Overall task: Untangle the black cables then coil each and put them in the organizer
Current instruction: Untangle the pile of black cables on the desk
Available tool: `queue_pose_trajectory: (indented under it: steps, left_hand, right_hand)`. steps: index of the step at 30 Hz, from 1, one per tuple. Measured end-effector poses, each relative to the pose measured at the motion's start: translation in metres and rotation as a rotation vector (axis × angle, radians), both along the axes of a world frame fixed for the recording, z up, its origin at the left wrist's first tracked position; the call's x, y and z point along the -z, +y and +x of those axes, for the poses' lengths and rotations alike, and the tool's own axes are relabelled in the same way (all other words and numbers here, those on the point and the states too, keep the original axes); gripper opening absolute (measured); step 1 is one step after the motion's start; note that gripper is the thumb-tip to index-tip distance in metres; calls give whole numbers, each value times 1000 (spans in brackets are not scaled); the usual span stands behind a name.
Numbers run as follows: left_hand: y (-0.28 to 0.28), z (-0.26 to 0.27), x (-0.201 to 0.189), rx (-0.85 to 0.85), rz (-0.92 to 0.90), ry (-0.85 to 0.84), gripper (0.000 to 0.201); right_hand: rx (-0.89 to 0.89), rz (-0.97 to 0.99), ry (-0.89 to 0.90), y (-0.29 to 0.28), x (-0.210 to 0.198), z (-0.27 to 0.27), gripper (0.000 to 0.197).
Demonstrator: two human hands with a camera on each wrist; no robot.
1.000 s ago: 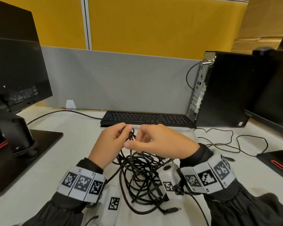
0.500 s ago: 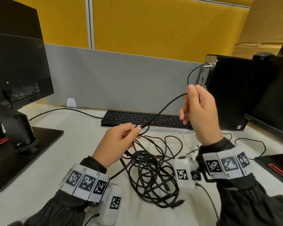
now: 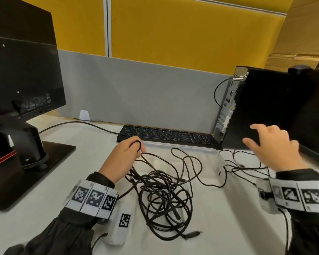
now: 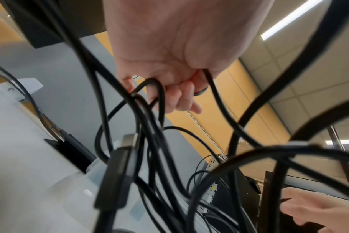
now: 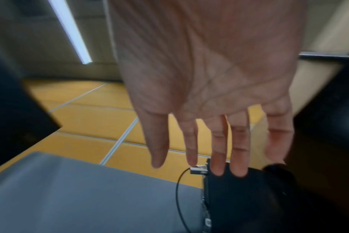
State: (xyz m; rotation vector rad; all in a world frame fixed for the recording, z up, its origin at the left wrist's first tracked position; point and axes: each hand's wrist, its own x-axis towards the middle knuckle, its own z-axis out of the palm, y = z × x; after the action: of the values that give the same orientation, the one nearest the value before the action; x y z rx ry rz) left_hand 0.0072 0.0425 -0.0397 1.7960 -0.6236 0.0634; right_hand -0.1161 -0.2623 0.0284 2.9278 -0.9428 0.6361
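Observation:
A tangle of black cables (image 3: pixel 164 197) lies on the white desk between my arms, with a plug (image 3: pixel 192 234) at its near edge. My left hand (image 3: pixel 125 155) grips a loop of the black cables (image 4: pixel 157 91) in curled fingers, just in front of the keyboard. A clear plastic organizer (image 3: pixel 206 153) sits behind the tangle, with a cable strand running across it. My right hand (image 3: pixel 267 144) hovers to the right near the computer tower, fingers (image 5: pixel 219 141) straight and spread, holding nothing.
A black keyboard (image 3: pixel 166 135) lies at the back. A computer tower (image 3: pixel 261 111) stands at the right, and a monitor with its stand (image 3: pixel 18 89) at the left. More thin cables (image 3: pixel 247 168) trail on the desk beneath my right hand.
My right hand pulled a strand up and to the right, then let go of it and now is spread near the tower. The freed strand has dropped across the organizer. My left hand keeps its grip.

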Motion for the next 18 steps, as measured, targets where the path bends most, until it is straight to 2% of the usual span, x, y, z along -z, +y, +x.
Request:
queue_pose_trajectory:
  steps: [2, 4, 5, 7, 8, 10, 12, 14, 16, 18]
  left_hand:
    - [1, 0, -1, 9, -16, 0, 34]
    - [1, -1, -1, 7, -19, -4, 36]
    - [1, -2, -1, 8, -28, -8, 36]
    - [1, -4, 0, 12, -54, -10, 31]
    - [1, -6, 0, 9, -64, 1, 28]
    - [4, -7, 0, 4, -84, 39, 28]
    - [7, -9, 0, 2, -86, 68, 28]
    - [11, -9, 1, -27, -72, 72, 28]
    - [15, -7, 1, -59, -72, 64, 27]
    - [18, -3, 3, -81, -85, 68, 27]
  right_hand:
    - [-75, -61, 26, 22, 0, -2, 51]
    - [-326, 31, 18, 48, 4, 1, 54]
    - [-442, 73, 65, 60, 10, 6, 57]
    - [-561, 131, 248, 83, 24, 22, 63]
    - [-586, 139, 339, 89, 32, 32, 59]
    - [-637, 198, 405, 92, 41, 51, 36]
    - [-719, 396, 251, 83, 39, 63, 21]
    - [-719, 695, -87, 70, 27, 65, 25]
    - [-633, 943, -485, 53, 9, 60, 28]
    - [-532, 933, -774, 33, -4, 51, 28]
